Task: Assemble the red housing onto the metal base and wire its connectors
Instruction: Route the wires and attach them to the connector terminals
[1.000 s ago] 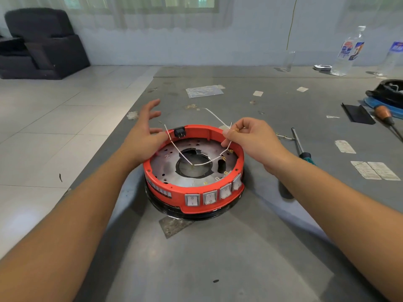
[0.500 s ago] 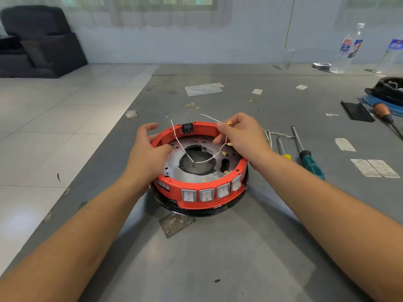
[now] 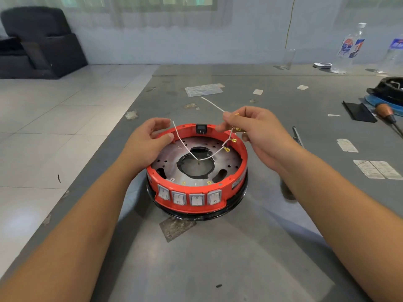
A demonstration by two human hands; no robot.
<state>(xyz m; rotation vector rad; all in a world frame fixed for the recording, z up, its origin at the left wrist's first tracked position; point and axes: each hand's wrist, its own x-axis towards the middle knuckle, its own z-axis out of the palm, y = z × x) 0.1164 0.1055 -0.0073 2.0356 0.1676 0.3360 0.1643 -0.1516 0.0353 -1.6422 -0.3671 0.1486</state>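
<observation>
A grey counter point(image 3: 218, 258) runs out from a pale tiled floor toward a light wall, with a dark armchair point(image 3: 37, 40) far off to the left and plastic bottles point(image 3: 351, 46) at the far right edge. Near the middle of the counter sits the red housing point(image 3: 192, 195), already seated as a ring around the metal base point(image 3: 229, 162), its row of four rocker switches point(image 3: 189, 198) facing the person and a black socket point(image 3: 200, 128) at the far rim.

White wires point(image 3: 185, 147) rise from the central hole of the base and fork: one branch slants up to the left, the other up to the right, strung with brass connectors point(image 3: 233, 140). That right branch runs straight into the right hand point(image 3: 259, 131), which hovers just above the far right rim; its thumb and forefinger pinch the wire near a brass terminal, the other fingers curled loosely behind. The left branch ends free, just beside the left hand point(image 3: 148, 142), whose fingers are relaxed and part curled, the thumb close to or touching the inner rim; whether it grips the housing I cannot tell, and it holds no wire.

The right hand is plainly nearer the connectors, so the next move probably turns on carrying a terminal down and across to a tab inside the ring. Screwdrivers point(image 3: 297, 136) lie just right of the housing.
</observation>
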